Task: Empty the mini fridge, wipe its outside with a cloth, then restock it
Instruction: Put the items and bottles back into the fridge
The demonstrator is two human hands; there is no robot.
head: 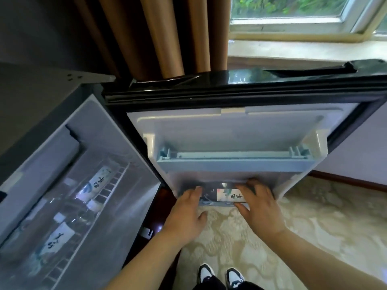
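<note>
Down in the door pocket [280, 183] one water bottle [229, 195] lies sideways — my right hand [259, 208] has its fingers [246, 190] curled over it, while my left hand [186, 212] reaches its other end, grip unclear. On the wire shelf [109, 191] of the mini fridge [94, 126] lie a far bottle [98, 183] and a near bottle [60, 237] — three bottles total.

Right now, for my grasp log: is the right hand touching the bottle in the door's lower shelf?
Touching. The head view shows the right hand gripping the bottle, fingers over its top and thumb beneath the label.

Hotel-like room: curtains [167, 38], window [289, 9], patterned carpet [314, 227], mini fridge [230, 130].
</note>
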